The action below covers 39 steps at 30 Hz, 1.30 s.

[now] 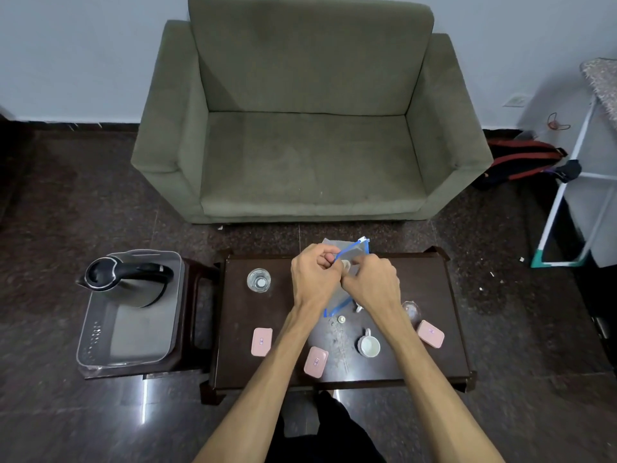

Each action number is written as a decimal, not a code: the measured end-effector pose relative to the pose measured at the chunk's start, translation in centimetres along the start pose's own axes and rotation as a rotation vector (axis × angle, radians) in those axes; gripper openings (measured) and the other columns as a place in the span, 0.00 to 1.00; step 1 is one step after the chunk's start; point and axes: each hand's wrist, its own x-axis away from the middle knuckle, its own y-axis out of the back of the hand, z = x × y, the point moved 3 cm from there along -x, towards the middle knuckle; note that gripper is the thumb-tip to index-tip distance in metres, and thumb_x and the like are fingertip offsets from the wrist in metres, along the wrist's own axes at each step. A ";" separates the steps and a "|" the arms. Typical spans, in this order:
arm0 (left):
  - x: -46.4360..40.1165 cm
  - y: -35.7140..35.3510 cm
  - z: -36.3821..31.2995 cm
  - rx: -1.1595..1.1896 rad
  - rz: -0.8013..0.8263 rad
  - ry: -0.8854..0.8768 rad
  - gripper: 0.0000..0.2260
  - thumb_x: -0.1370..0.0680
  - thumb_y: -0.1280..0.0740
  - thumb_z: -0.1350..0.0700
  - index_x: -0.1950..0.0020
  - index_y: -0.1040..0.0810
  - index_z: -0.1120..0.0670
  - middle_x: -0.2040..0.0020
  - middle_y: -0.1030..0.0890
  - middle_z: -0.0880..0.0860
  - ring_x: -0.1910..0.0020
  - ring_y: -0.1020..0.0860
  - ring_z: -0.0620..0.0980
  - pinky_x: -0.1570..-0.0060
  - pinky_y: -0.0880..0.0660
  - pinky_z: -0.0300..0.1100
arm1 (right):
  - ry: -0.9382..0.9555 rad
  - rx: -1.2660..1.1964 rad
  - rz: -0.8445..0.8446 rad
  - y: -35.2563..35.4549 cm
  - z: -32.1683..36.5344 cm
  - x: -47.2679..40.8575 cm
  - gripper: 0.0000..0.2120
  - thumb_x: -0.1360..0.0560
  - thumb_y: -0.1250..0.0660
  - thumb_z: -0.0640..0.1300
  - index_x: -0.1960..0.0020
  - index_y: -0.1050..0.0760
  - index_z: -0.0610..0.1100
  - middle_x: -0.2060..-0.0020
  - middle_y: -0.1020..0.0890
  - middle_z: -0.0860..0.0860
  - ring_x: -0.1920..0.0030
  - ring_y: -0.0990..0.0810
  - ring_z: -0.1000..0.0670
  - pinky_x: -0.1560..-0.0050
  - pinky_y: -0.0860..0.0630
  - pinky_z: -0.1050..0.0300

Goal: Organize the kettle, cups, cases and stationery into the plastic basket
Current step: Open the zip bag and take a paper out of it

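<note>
Stowed: kettle (125, 282) in basket (100, 332); outstanding on counter (427, 362): our cups, three pink cases (261, 341); both hands' fingers (329, 259) pinch the blue-edged zip pouch (354, 250).

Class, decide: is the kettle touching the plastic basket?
Touching. The head view shows the kettle standing inside the plastic basket, resting on its floor.

We see a dark, glossy wooden tabletop (417, 355), a clear plastic basket (133, 345) holding a brushed-metal kettle (130, 289) with a glossy black lid, matt pink plastic cases (261, 341), a shiny white ceramic cup (370, 345), a clear glass (258, 280) and a translucent blue-edged plastic pouch (354, 252).
</note>
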 end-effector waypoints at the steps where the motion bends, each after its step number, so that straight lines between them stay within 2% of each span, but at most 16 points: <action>1: 0.1 0.1 0.1 -0.002 -0.013 -0.010 0.08 0.35 0.29 0.59 0.59 0.15 0.50 0.65 0.21 0.44 0.70 0.24 0.41 0.66 0.23 0.35 | -0.026 0.000 0.028 -0.2 0.3 -0.4 0.16 0.28 0.33 0.57 0.52 0.18 0.46 0.56 0.16 0.44 0.48 0.17 0.37 0.56 0.28 0.54; 2: 0.1 0.2 0.3 -0.002 -0.024 -0.014 0.07 0.35 0.28 0.59 0.59 0.15 0.51 0.65 0.21 0.43 0.70 0.24 0.41 0.66 0.24 0.34 | -0.047 0.003 0.056 -0.5 0.5 -0.8 0.17 0.29 0.33 0.59 0.56 0.21 0.45 0.57 0.18 0.44 0.49 0.17 0.36 0.57 0.28 0.54; 4: 0.1 0.4 0.7 0.007 -0.039 -0.021 0.06 0.32 0.27 0.63 0.60 0.14 0.53 0.64 0.20 0.44 0.69 0.24 0.41 0.66 0.25 0.35 | -0.080 0.020 0.096 -1.2 1.0 -1.7 0.17 0.27 0.31 0.58 0.56 0.22 0.43 0.54 0.18 0.42 0.48 0.17 0.37 0.56 0.29 0.54; 7: 0.0 0.6 0.8 0.013 -0.042 -0.056 0.09 0.30 0.27 0.68 0.60 0.14 0.55 0.63 0.20 0.48 0.68 0.24 0.42 0.67 0.24 0.37 | -0.108 0.090 0.106 -2.4 1.5 -2.6 0.11 0.24 0.32 0.51 0.58 0.24 0.43 0.50 0.15 0.42 0.48 0.16 0.40 0.56 0.30 0.56; 12: 0.4 1.2 1.3 -0.018 -0.108 -0.085 0.09 0.31 0.28 0.68 0.58 0.14 0.55 0.63 0.21 0.46 0.69 0.25 0.42 0.68 0.25 0.37 | -0.071 0.121 0.103 -4.0 1.8 -3.1 0.10 0.23 0.33 0.46 0.50 0.17 0.41 0.51 0.14 0.43 0.48 0.15 0.40 0.57 0.30 0.56; 15: 0.4 1.6 2.1 -0.061 -0.154 -0.047 0.09 0.32 0.27 0.68 0.57 0.14 0.56 0.63 0.22 0.46 0.69 0.25 0.42 0.67 0.24 0.37 | 0.029 0.110 0.076 -3.9 2.4 -2.7 0.06 0.26 0.32 0.44 0.57 0.18 0.43 0.58 0.15 0.45 0.55 0.17 0.39 0.60 0.32 0.56; 17: 0.4 1.8 2.9 -0.102 -0.177 -0.007 0.09 0.32 0.27 0.69 0.56 0.14 0.56 0.62 0.21 0.49 0.69 0.25 0.44 0.66 0.22 0.44 | 0.104 0.127 0.090 -3.7 2.7 -2.3 0.07 0.28 0.31 0.43 0.64 0.22 0.43 0.62 0.18 0.46 0.58 0.19 0.39 0.61 0.31 0.56; 19: 0.4 1.8 3.6 -0.138 -0.193 0.036 0.09 0.32 0.26 0.68 0.57 0.15 0.56 0.63 0.21 0.51 0.69 0.24 0.50 0.65 0.21 0.49 | 0.141 0.129 0.095 -3.2 2.7 -2.2 0.06 0.27 0.32 0.43 0.59 0.20 0.42 0.59 0.16 0.44 0.56 0.18 0.37 0.60 0.30 0.56; 23: 0.7 1.7 4.6 -0.153 -0.237 0.079 0.11 0.33 0.29 0.69 0.57 0.15 0.55 0.63 0.20 0.53 0.67 0.23 0.53 0.63 0.21 0.52 | 0.166 0.105 0.077 -1.5 1.4 -2.5 0.09 0.25 0.36 0.41 0.46 0.21 0.43 0.51 0.15 0.39 0.49 0.18 0.33 0.57 0.30 0.52; 26: 0.8 1.4 5.1 -0.154 -0.273 0.092 0.11 0.33 0.30 0.70 0.57 0.15 0.57 0.63 0.20 0.54 0.68 0.23 0.53 0.64 0.21 0.53 | 0.136 0.000 0.103 -0.1 -0.5 -3.4 0.15 0.25 0.36 0.40 0.41 0.19 0.50 0.50 0.14 0.42 0.47 0.18 0.37 0.51 0.24 0.52; 30: 0.3 1.2 5.9 -0.154 -0.311 0.124 0.10 0.32 0.30 0.70 0.58 0.15 0.58 0.62 0.20 0.55 0.67 0.22 0.55 0.62 0.21 0.54 | 0.096 -0.246 0.096 0.7 -4.0 -5.2 0.16 0.26 0.33 0.34 0.49 0.15 0.53 0.56 0.13 0.53 0.52 0.17 0.49 0.52 0.27 0.61; 34: -1.3 2.2 8.1 -0.139 -0.405 0.159 0.09 0.32 0.28 0.70 0.58 0.14 0.57 0.62 0.19 0.56 0.65 0.21 0.55 0.60 0.20 0.54 | 0.002 -0.618 0.046 -0.4 -8.1 -7.0 0.19 0.27 0.32 0.30 0.55 0.14 0.53 0.57 0.12 0.52 0.57 0.18 0.53 0.51 0.23 0.55; 36: -2.4 2.8 9.6 -0.122 -0.458 0.177 0.10 0.32 0.28 0.70 0.58 0.14 0.57 0.62 0.18 0.55 0.66 0.22 0.52 0.59 0.20 0.51 | -0.040 -0.670 0.065 -2.2 -9.7 -8.4 0.18 0.26 0.32 0.31 0.56 0.13 0.53 0.57 0.12 0.52 0.58 0.18 0.53 0.52 0.22 0.51; 39: -3.9 3.8 11.8 -0.132 -0.535 0.166 0.09 0.31 0.28 0.69 0.56 0.14 0.57 0.62 0.17 0.55 0.67 0.23 0.47 0.57 0.20 0.47 | -0.107 -0.690 0.099 -5.8 -11.2 -10.6 0.17 0.26 0.32 0.32 0.55 0.12 0.50 0.59 0.12 0.51 0.57 0.18 0.49 0.49 0.18 0.39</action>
